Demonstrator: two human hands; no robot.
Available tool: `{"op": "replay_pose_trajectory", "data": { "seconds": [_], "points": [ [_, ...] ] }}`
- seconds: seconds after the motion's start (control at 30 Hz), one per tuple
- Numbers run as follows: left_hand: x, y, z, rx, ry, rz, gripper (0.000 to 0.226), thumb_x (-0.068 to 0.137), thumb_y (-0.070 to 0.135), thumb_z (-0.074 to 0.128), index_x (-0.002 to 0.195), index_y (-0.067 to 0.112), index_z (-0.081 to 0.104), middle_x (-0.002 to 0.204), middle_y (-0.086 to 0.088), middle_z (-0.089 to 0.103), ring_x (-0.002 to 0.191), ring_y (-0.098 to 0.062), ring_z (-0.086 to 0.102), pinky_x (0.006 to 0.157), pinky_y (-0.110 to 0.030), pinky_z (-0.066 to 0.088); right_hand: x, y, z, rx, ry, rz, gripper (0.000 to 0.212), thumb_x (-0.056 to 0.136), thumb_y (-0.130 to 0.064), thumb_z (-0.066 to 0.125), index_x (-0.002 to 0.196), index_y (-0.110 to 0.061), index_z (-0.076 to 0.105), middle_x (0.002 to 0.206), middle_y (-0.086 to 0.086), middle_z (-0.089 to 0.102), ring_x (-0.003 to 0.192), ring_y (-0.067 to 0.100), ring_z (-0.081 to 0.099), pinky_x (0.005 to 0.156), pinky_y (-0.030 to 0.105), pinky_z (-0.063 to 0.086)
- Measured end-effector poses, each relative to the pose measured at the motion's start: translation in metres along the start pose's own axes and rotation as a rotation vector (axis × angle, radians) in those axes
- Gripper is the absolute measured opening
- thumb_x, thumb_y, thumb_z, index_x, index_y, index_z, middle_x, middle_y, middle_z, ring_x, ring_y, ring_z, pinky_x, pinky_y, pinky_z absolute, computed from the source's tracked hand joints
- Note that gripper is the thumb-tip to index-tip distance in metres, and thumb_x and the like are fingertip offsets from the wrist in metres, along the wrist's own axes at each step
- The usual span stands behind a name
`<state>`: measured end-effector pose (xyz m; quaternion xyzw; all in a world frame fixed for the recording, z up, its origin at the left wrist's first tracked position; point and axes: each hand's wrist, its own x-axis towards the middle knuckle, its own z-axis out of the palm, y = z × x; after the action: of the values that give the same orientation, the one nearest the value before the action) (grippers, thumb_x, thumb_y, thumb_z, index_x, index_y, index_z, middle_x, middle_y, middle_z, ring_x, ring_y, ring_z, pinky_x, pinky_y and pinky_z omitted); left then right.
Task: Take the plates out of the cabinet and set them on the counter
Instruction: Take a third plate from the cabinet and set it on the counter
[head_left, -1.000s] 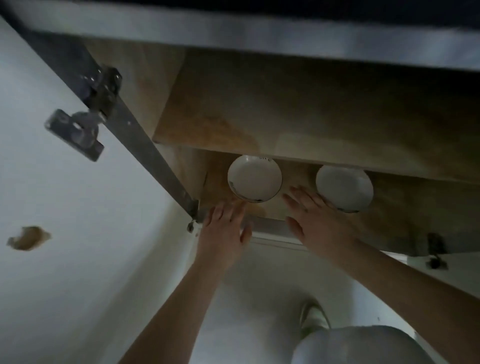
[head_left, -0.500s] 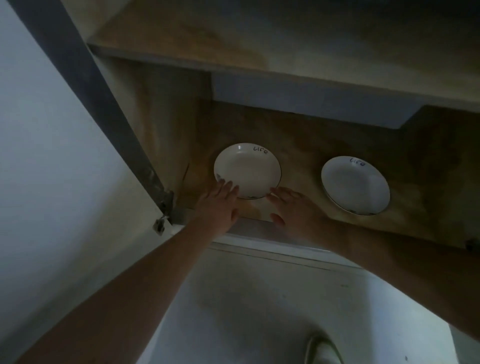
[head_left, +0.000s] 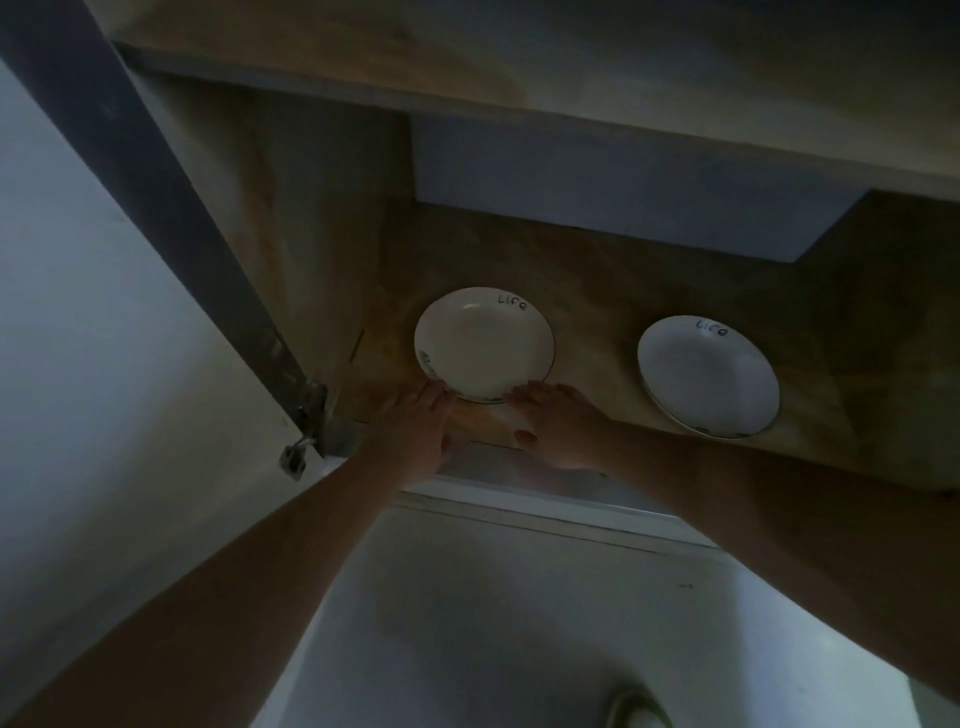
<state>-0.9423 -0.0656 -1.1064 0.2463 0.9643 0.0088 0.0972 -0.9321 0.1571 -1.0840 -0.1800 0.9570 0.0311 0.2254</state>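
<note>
A head-worn camera is looking down into a dim low cabinet, with two bare forearms reaching in from the bottom of the frame.

Nearest the viewer, pale floor is showing below the arms, with the blurred toe of a shoe (head_left: 636, 709) at the bottom edge. To the left, the open cabinet door (head_left: 78, 338) is hanging wide, a metal hinge (head_left: 301, 447) at its lower corner.

Just past the cabinet's front lip, both hands are lying palm down on the wooden shelf (head_left: 597, 291). The left hand (head_left: 415, 426) is spread flat, fingers extended, its fingertips touching the near-left rim of a white plate. The right hand (head_left: 558, 423) is also spread flat, thumb pointing toward the viewer, fingertips at the near-right rim of the same plate. Neither hand is gripping anything yet.

That left plate (head_left: 484, 344), white with a thin dark rim and the word "Life", is lying flat on the shelf. A matching right plate (head_left: 707, 375) is sitting well apart to the right, untouched.

Behind them, the cabinet back is fading into shadow under an upper shelf.

The step in hand appears to be taking hold of the first plate. The next move likely calls for sliding fingers under both sides of the rim, lifting it level, and drawing it out past the lip toward the tabletop, which is not in view.
</note>
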Motion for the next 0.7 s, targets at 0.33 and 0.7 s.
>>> {"op": "replay_pose_trajectory", "data": {
  "seconds": [0.33, 0.7],
  "points": [
    [0.004, 0.011, -0.005, -0.309, 0.084, 0.168, 0.029, 0.096, 0.026, 0.055, 0.124, 0.019, 0.062, 0.120, -0.008, 0.058, 0.110, -0.029, 0.055, 0.087, -0.033, 0.039, -0.014, 0.021, 0.019, 0.036, 0.270, -0.006, 0.039, 0.103, -0.033, 0.031, 0.130, -0.019, 0.054, 0.136, 0.004, 0.054, 0.124, 0.025, 0.046, 0.108, 0.035, 0.026],
    [0.022, -0.002, -0.022, -1.807, 0.035, -0.794, 0.031, 0.100, 0.036, 0.051, 0.127, 0.022, 0.056, 0.142, -0.009, 0.054, 0.127, -0.027, 0.051, 0.106, -0.045, 0.043, 0.001, 0.029, 0.014, 1.066, 0.395, 0.410, 0.053, 0.102, -0.030, 0.044, 0.150, -0.012, 0.029, 0.155, 0.010, 0.034, 0.142, 0.029, 0.030, 0.118, 0.040, 0.020]
  ]
}}
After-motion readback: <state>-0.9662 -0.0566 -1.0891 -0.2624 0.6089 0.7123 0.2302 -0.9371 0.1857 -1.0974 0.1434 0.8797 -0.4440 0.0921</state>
